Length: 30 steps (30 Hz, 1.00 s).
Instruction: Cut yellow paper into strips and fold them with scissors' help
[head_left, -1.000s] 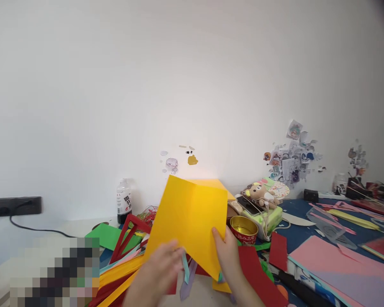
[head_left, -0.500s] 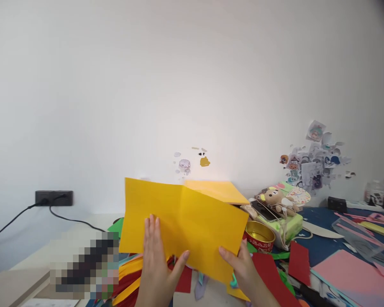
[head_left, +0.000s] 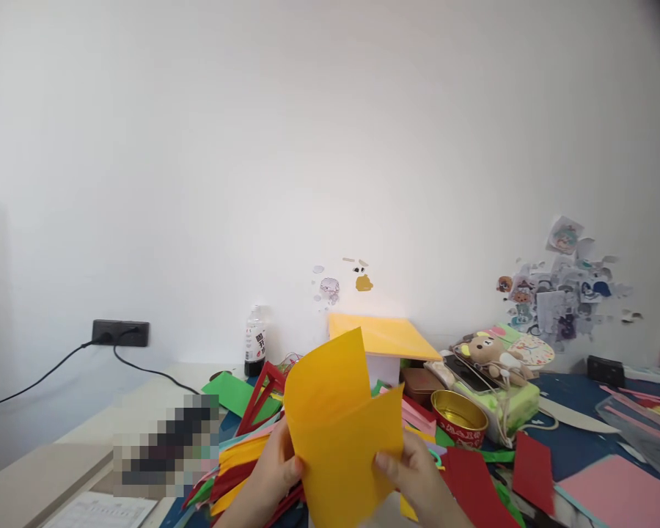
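Observation:
A yellow paper sheet (head_left: 344, 447) is held up in the middle of the head view, curved over on itself so that two layers show, their top edges apart. My left hand (head_left: 279, 466) grips its left side, thumb in front and the other fingers partly behind the paper. On the right side, my right hand (head_left: 410, 469) pinches the sheet with the thumb on the front face. Colored paper strips (head_left: 236, 469) lie behind and to the left of my left hand.
A red and gold tin (head_left: 459, 419) stands right of the sheet, near a plush bear (head_left: 492, 352) on a green pack. Red paper (head_left: 476, 484) lies at the right. A bottle (head_left: 256, 343) stands by the wall. Pink paper (head_left: 621, 491) lies far right.
The sheet, spread wide before, is now bent over, its left part brought round to the right. My left hand has gone from lying flat on it to gripping its edge. The view has shifted slightly left.

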Available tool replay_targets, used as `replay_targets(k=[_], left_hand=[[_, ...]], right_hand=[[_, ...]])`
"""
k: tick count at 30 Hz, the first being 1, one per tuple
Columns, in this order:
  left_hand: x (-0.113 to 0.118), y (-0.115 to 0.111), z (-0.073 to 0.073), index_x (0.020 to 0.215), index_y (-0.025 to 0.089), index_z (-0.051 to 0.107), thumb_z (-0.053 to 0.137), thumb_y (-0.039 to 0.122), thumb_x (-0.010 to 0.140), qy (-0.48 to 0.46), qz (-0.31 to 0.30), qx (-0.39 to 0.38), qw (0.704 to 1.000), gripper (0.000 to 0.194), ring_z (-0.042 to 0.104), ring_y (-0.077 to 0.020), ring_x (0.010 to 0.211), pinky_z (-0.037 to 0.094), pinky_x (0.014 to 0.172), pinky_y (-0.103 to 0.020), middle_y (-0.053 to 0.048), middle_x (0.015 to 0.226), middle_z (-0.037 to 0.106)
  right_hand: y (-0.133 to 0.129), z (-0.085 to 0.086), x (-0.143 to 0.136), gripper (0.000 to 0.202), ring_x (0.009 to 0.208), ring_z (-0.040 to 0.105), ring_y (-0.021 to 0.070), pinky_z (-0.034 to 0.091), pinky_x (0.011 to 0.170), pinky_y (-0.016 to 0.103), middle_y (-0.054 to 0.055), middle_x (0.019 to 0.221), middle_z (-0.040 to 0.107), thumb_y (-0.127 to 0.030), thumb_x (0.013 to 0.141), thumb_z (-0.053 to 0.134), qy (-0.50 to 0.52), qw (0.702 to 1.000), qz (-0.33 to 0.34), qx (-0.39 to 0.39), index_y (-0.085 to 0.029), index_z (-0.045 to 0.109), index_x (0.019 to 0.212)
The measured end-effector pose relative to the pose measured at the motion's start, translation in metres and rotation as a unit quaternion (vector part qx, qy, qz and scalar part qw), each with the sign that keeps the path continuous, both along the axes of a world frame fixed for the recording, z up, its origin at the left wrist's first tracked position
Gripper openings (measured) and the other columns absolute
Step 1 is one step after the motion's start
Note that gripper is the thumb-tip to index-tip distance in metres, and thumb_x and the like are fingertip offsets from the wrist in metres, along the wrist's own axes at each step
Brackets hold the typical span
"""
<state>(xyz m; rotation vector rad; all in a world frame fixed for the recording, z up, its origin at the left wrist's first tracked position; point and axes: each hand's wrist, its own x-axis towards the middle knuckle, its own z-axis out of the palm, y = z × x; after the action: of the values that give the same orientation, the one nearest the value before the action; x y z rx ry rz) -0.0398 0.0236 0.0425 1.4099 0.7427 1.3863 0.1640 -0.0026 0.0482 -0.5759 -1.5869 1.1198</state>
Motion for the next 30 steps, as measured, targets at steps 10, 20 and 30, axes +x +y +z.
replay_targets(k=[10, 20, 30], left_hand=[[0.025, -0.022, 0.008, 0.099, 0.017, 0.060, 0.066, 0.064, 0.049, -0.059, 0.023, -0.176, 0.982, 0.069, 0.060, -0.0322, 0.096, 0.053, 0.073, -0.038, -0.012, 0.099, 0.068], [0.016, -0.010, 0.014, 0.095, 0.017, 0.064, 0.057, 0.058, 0.066, -0.034, 0.065, -0.091, 0.993, 0.051, 0.063, -0.0295, 0.086, 0.052, 0.068, -0.035, -0.008, 0.089, 0.070], [0.002, -0.013, 0.019, 0.092, 0.015, 0.064, 0.056, 0.058, 0.067, -0.048, 0.146, -0.100, 0.983, 0.050, 0.064, -0.0284, 0.080, 0.050, 0.060, -0.031, -0.009, 0.085, 0.070]], right_hand=[[0.026, -0.012, 0.001, 0.048, 0.104, 0.054, 0.0282, 0.047, 0.082, 0.038, 0.012, 0.114, 0.059, -0.040, 0.071, 0.064, 0.088, 0.991, -0.097, -0.025, -0.020, 0.054, 0.113], [0.021, -0.017, 0.003, 0.035, 0.084, 0.062, 0.0262, 0.049, 0.070, 0.035, 0.010, 0.096, 0.067, -0.044, 0.077, 0.057, 0.102, 0.991, -0.050, -0.066, -0.019, 0.060, 0.101], [0.015, -0.020, -0.009, 0.043, 0.082, 0.063, 0.0272, 0.050, 0.064, 0.035, 0.011, 0.093, 0.068, -0.047, 0.071, 0.062, 0.096, 0.990, -0.015, -0.103, -0.017, 0.061, 0.101]])
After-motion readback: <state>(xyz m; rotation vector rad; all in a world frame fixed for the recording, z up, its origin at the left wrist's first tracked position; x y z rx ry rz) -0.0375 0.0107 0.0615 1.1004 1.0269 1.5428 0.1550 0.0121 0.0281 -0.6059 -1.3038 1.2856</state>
